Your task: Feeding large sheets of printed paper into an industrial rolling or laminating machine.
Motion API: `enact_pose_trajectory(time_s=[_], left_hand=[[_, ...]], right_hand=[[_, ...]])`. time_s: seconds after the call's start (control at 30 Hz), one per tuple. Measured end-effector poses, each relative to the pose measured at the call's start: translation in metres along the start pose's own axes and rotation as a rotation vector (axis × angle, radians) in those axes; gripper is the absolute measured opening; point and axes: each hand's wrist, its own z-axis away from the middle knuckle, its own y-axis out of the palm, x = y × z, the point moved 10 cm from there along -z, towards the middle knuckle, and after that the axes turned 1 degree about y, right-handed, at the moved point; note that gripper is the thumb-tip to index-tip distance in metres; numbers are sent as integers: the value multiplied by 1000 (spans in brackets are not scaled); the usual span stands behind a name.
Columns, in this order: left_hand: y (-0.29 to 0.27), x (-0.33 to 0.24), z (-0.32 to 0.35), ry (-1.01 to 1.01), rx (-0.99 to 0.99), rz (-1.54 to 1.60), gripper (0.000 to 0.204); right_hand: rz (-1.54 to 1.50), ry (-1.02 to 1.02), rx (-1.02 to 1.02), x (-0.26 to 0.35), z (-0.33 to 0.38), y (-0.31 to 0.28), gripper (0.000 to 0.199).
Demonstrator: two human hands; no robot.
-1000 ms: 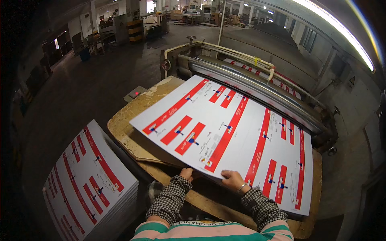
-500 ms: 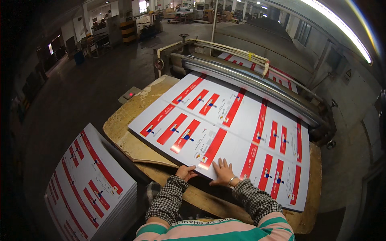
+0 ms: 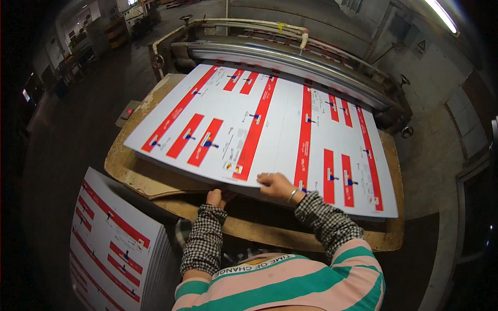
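One tall stack of printed sheets, white with red bands, stands off the near left corner of the worn wooden tabletop. A small box with a red light sits just beyond the tabletop's left edge. Near the far left corner, a round handwheel is mounted on the machine's frame.

Across most of the tabletop spreads a large printed sheet, white with red bands and small blue marks. Its far edge reaches the metal roller along the tabletop's far edge, and its near edge is raised off the wood, with dark shadow beneath. A pale pipe runs above the roller.

The hands are apart but near each other at the middle of the sheet's near edge. The left hand is at the underside, its fingertips partly hidden, so its grip cannot be told. To its right, the right hand pinches the edge, thumb on top; a bracelet circles that wrist. Checked sleeve covers wrap both forearms.

Off the tabletop's far right corner is a small knob; beyond it, a triangular sign hangs on the wall.
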Motion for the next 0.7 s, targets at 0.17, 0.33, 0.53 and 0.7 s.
enact_pose_trajectory(time_s=[0.17, 0.33, 0.53, 0.7], left_hand=[[1, 5, -6, 16, 153, -25, 28], [-5, 15, 12, -56, 163, -142, 27], [-14, 16, 34, -111, 158, -104, 32], [0, 8, 30, -178, 307, -93, 27]], right_hand=[[109, 105, 163, -23, 12, 30, 36], [297, 526, 68, -74, -18, -7, 39], [592, 175, 243, -11, 18, 69, 81], [392, 130, 457, -8, 11, 52, 51]])
